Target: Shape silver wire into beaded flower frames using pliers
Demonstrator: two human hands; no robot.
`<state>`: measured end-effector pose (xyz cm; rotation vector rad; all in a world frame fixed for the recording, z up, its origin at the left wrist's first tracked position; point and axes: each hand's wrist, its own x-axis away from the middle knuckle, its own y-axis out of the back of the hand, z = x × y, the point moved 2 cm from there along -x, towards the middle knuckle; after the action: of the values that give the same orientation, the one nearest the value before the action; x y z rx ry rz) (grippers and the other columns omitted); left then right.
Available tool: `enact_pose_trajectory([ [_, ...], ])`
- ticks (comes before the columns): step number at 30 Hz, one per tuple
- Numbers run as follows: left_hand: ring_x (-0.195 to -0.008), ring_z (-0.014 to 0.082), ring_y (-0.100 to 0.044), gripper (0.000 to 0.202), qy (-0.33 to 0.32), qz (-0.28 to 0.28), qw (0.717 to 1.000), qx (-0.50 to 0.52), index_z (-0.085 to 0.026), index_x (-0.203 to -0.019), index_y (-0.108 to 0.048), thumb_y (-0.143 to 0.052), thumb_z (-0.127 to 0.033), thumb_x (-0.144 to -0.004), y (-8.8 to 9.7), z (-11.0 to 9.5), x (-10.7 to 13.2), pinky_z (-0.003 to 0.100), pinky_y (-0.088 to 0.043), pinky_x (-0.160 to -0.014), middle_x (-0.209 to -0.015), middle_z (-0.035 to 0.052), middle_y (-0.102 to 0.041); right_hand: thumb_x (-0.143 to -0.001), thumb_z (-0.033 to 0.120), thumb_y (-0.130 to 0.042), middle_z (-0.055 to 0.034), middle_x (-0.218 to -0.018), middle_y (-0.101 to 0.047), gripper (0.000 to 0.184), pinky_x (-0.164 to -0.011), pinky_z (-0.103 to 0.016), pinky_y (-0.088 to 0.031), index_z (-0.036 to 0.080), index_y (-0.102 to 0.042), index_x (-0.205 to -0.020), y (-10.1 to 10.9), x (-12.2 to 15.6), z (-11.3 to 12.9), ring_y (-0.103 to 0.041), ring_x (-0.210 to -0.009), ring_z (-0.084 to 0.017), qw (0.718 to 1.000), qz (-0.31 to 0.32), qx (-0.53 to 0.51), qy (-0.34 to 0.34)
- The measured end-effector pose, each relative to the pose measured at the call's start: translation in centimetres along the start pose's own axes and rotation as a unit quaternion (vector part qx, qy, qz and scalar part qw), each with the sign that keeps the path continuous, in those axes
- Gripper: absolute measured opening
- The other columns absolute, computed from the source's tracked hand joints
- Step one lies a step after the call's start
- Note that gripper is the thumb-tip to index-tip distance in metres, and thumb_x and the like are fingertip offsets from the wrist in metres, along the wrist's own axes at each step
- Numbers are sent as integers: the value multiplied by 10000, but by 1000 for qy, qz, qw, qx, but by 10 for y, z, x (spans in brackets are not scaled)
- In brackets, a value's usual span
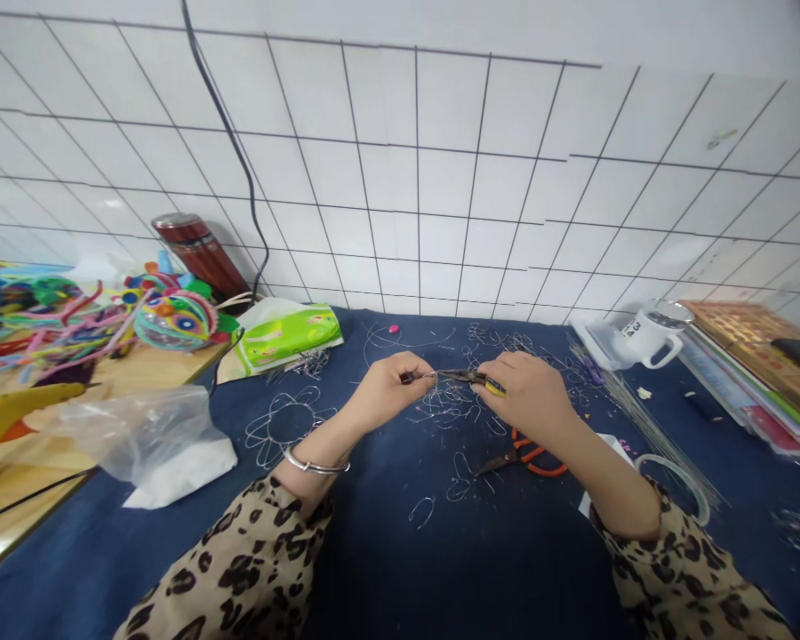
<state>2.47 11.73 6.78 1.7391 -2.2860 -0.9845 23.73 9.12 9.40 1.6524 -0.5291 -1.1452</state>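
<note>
My left hand (pixel 395 388) pinches a thin wire (pixel 429 374) between thumb and fingers above the dark blue cloth. Closed around yellow-handled pliers (pixel 463 376) is my right hand (pixel 530 391); the plier jaws point left and meet the wire at my left fingertips. Below the hands lies a tangle of bent silvery wire pieces (pixel 446 409). Orange-handled scissors (pixel 533 455) rest on the cloth under my right forearm. A flower-shaped wire form (pixel 286 425) lies left of my left wrist, and a small wire loop (pixel 421 513) is nearer to me.
Straight wires (pixel 653 427) and a white mug (pixel 653 336) are on the right, by stacked books (pixel 753 373). On the left are a green tissue pack (pixel 290 338), a plastic bag (pixel 153 436), a yellow glue gun (pixel 13 418) and a red thermos (pixel 200 253). A tiled wall stands behind.
</note>
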Motion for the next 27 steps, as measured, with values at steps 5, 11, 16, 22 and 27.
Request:
enact_pose_trajectory([
  [5, -674, 123, -542, 109, -14, -28, 999, -20, -165, -714, -632, -560, -213, -780, -2, 0, 0, 249, -420, -635, -732, 14, -603, -847, 365, -506, -45, -806, -617, 188, -704, -310, -372, 223, -622, -888, 0, 0, 0, -533, -815, -193, 1000, -5, -1, 10],
  [11, -671, 120, -534, 103, -47, -46, 998, -12, -164, -714, -628, -554, -180, -784, -4, -3, 0, 245, -420, -626, -733, 19, -600, -848, 356, -505, -59, -838, -606, 188, -725, -334, -341, 217, -612, -917, 11, -2, 3, -504, -822, -206, 999, -15, 17, 30],
  [16, -717, 138, -550, 117, -98, -80, 991, -49, -175, -725, -640, -545, -141, -783, -4, -7, 2, 263, -443, -670, -740, 28, -614, -845, 321, -503, -66, -851, -601, 163, -733, -363, -330, 217, -606, -917, 20, -1, 4, -492, -838, -225, 998, -19, 42, 41],
  [22, -834, 173, -566, 106, -148, -147, 974, -85, -180, -789, -656, -558, -140, -784, 0, -14, 6, 316, -459, -780, -817, 57, -632, -849, 434, -482, -33, -816, -602, 237, -646, -296, -385, 232, -593, -903, 30, 5, -3, -534, -750, -169, 977, 32, -196, -80],
  [27, -693, 139, -543, 86, -75, -121, 990, -3, -180, -738, -640, -570, -187, -786, -8, -19, 10, 257, -437, -632, -738, 31, -612, -874, 494, -399, 11, -691, -571, 318, -557, -257, -369, 226, -558, -812, 20, 27, 5, -528, -630, -128, 901, 157, -379, -138],
])
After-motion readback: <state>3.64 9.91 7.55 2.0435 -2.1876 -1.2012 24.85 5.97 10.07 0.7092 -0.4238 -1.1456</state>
